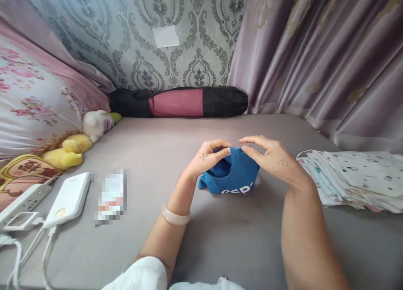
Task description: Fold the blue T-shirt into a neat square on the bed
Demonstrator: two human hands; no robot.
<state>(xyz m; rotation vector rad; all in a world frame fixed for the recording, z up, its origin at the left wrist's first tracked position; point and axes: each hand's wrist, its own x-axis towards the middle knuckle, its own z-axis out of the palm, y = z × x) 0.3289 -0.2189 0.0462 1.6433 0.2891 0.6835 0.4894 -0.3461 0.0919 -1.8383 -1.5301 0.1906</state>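
In the head view I see the left hand (208,158) reach in from the near side, wrist bent, back turned up, thumb and curled fingers pinching the upper edge of a blue shirt (242,172). Facing it, the right hand (277,160) is loosely open, fingers stretched toward the left hand and parted from the thumb at the cloth's top edge. I have the shirt bunched right of the middle of the grey bed (151,155), folded cloths (355,172) toward its right edge.
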